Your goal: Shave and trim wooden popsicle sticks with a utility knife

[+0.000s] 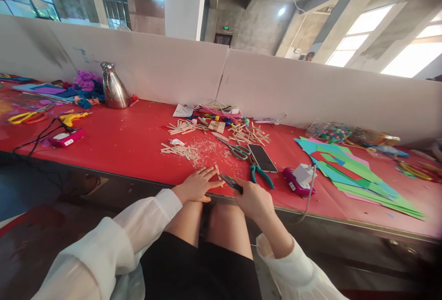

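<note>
At the near edge of the red table (138, 125), my left hand (198, 184) lies with its fingers spread, steadying a small wooden stick (217, 171) against the surface. My right hand (253, 198) is closed around a dark-handled utility knife (232, 182), whose blade tip is beside the stick. Wood shavings (210, 150) are scattered just beyond my hands. Piles of short wooden sticks (181, 150) lie further back. Green-handled scissors (240, 151), teal pliers (261, 176) and a phone (263, 157) rest to the right of the shavings.
A steel jug (115, 89) stands at the back left near purple flowers (86, 80). Pink power strips (67, 138) with cables sit on both sides. Coloured paper (352, 171) is stacked at the right. A white partition (276, 83) runs along the back.
</note>
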